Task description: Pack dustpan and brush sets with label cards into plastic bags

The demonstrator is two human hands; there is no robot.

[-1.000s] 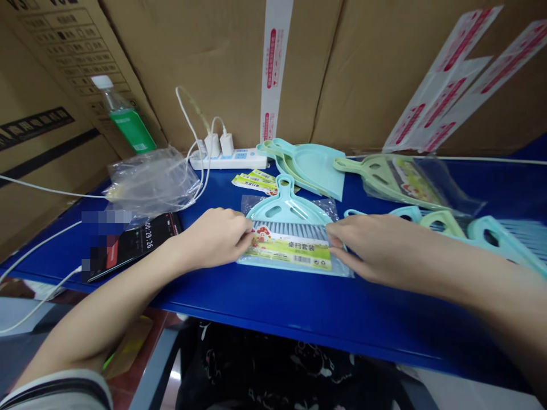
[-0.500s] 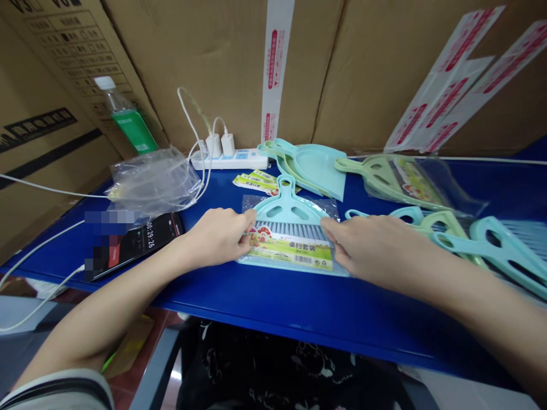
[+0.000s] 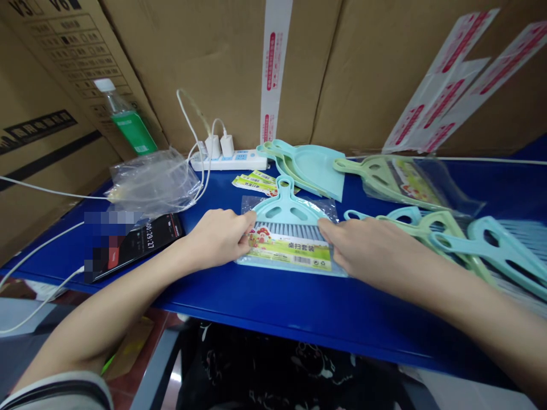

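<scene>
In front of me on the blue table lies a light blue dustpan and brush set (image 3: 287,213) in a clear plastic bag, its handle pointing away. A printed yellow-green card (image 3: 294,250) shows below the grey bristles. My left hand (image 3: 222,236) grips the bag's left edge, thumb and fingers closed. On the opposite edge, my right hand (image 3: 354,245) is closed in the same way; some of its fingers are hidden beneath the hand.
Behind are stacked dustpans (image 3: 316,165), loose cards (image 3: 256,181) and a power strip (image 3: 231,162). A bagged green set (image 3: 397,179) and several brushes (image 3: 491,245) lie right. Left are a phone (image 3: 145,242), plastic bags (image 3: 154,179) and a bottle (image 3: 130,125). Cardboard (image 3: 213,51) walls the back.
Both hands stay on the bagged set in nearly the same position. The view has shifted very slightly, and the phone's timer has advanced by one second.
</scene>
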